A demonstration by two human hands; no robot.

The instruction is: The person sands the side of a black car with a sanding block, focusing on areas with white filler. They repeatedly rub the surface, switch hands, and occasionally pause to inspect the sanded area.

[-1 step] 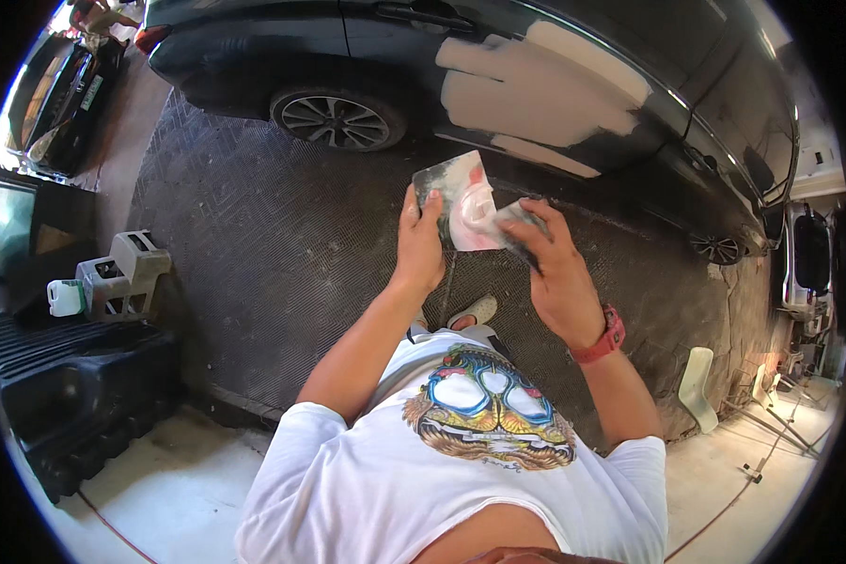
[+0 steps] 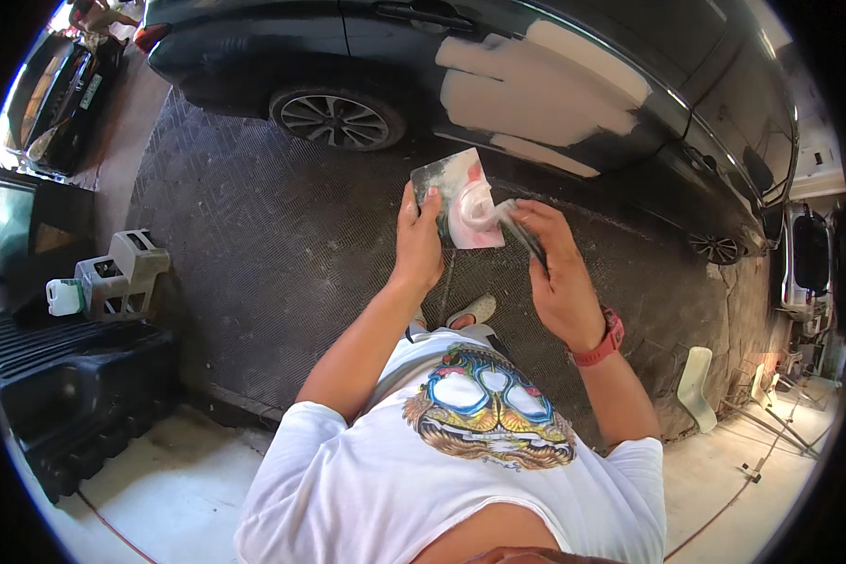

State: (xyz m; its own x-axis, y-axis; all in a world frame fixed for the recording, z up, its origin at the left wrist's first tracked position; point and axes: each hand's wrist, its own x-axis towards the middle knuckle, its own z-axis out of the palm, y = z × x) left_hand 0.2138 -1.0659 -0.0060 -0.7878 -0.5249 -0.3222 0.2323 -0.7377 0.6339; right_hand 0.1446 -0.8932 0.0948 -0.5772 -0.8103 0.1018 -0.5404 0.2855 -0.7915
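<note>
My left hand (image 2: 418,235) grips a flat mixing board (image 2: 430,177) by its left edge, thumb on top. On the board lies a mound of whitish-pink body filler (image 2: 475,205), with red smears around it. My right hand (image 2: 559,258), with a red watch (image 2: 600,343) on the wrist, is closed on a flat putty spreader (image 2: 524,235). The spreader's tip carries pale filler and meets the filler at the board's right side. Beyond my hands stands a dark car (image 2: 244,52), its side covered partly by a broad beige filler patch (image 2: 545,89).
At left, a grey plastic part (image 2: 141,258) and a white jug (image 2: 64,297) stand by a black ribbed liner (image 2: 75,367). A pale curved panel (image 2: 696,390) stands at right near metal stands (image 2: 771,428). Another car (image 2: 61,103) and a person (image 2: 94,17) are at far left.
My right hand has turned the spreader so it shows more edge-on, its tip at the filler. The filler mound has shifted shape slightly. My left hand and the board have barely moved.
</note>
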